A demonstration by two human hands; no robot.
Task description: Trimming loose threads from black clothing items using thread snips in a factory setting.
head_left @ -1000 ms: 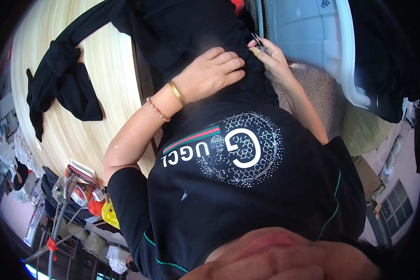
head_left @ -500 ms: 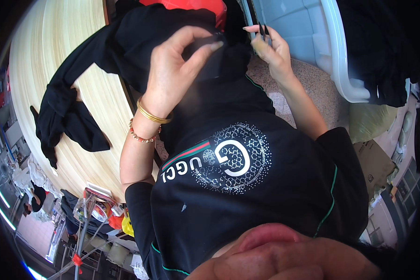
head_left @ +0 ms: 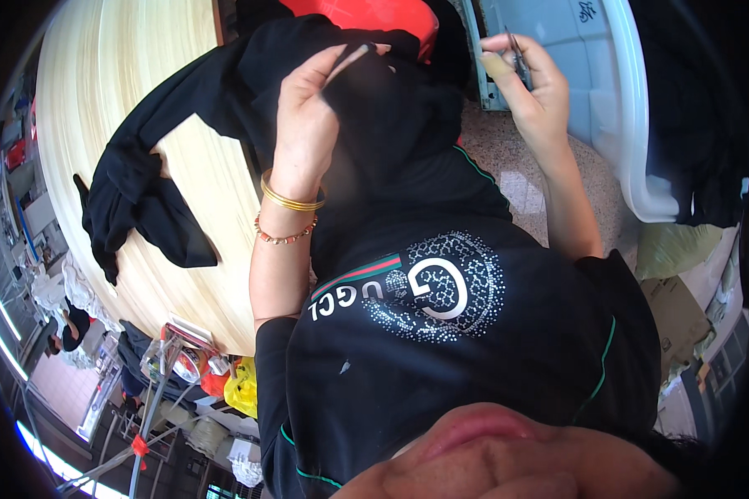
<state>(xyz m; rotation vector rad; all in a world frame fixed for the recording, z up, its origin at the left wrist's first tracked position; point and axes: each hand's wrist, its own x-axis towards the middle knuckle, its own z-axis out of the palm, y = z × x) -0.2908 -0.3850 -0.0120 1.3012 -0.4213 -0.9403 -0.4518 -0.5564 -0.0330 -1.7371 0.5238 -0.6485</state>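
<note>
A black garment [head_left: 225,91] lies across the wooden table's edge and over my lap, with a sleeve-like part trailing over the tabletop. My left hand [head_left: 308,112], wearing gold bangles and a beaded bracelet, is closed with thumb and fingertips pinching the black cloth. To its right, apart from the cloth, my right hand [head_left: 543,100] is raised beside a pale blue bin. In its fingers sits a small pair of dark, pointed thread snips [head_left: 519,62]; their lower part is hidden by the hand.
The pale wood-grain table [head_left: 216,179] fills the left side. A red plastic stool or tub [head_left: 383,15] stands at the far side. The large pale blue bin [head_left: 595,91] is at right, with dark cloth beyond it. A cardboard box [head_left: 674,308] and a metal rack [head_left: 146,424] stand lower down.
The whole view has shifted, so most things sit farther right. My right hand has moved up and away from my left. The snips' blades, seen apart before, now look closer together.
</note>
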